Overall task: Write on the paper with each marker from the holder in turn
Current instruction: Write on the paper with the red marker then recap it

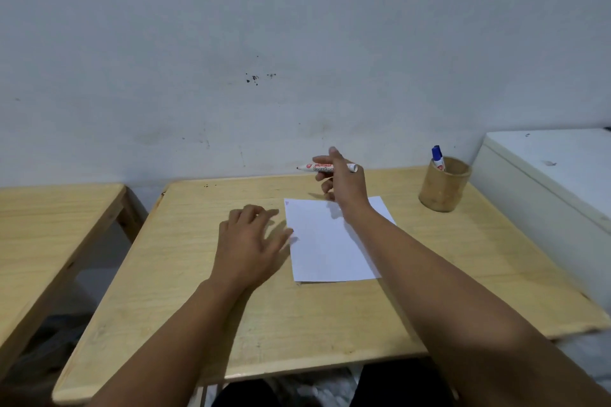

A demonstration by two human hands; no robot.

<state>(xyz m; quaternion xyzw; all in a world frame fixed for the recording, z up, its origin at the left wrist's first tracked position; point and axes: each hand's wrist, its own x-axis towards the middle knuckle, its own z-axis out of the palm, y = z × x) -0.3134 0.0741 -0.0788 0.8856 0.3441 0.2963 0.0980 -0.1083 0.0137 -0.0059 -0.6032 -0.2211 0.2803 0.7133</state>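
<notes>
Red marker point(322, 167) uncapped, held level above the far part of the desk point(198, 291), tip pointing toward 9 o'clock, blunt white end toward 3 o'clock, printed barrel partly hidden by fingers. Right hand point(344, 182) raised clear of the surface, grip clamped on the marker's barrel, forefinger sticking up toward 12 o'clock, lower fingers curled beneath. White paper point(327, 241) lying flat directly under and toward 6 o'clock of that hand, slightly skewed, with a tiny red mark at its far left corner; the rest of the sheet blank as far as can be told. Right forearm crossing the sheet's 3 o'clock edge. Left hand point(251, 238) resting palm down on the wood at 9 o'clock of the sheet, grip apart and holding nothing, fingertips just touching or nearly touching the paper's left edge; cannot tell which. Round wooden holder point(444, 183) standing upright at 2 o'clock of the paper, well apart from it, near the desk's far right corner. Blue marker point(438, 158) standing tilted inside the holder, cap end up, leaning on the rim's left side. White cabinet point(545, 175) just beside the desk at 3 o'clock. Second wooden desk point(49, 208) at 9 o'clock, separated by a gap. Pale wall point(297, 43) behind, flecked with small dark spots.
</notes>
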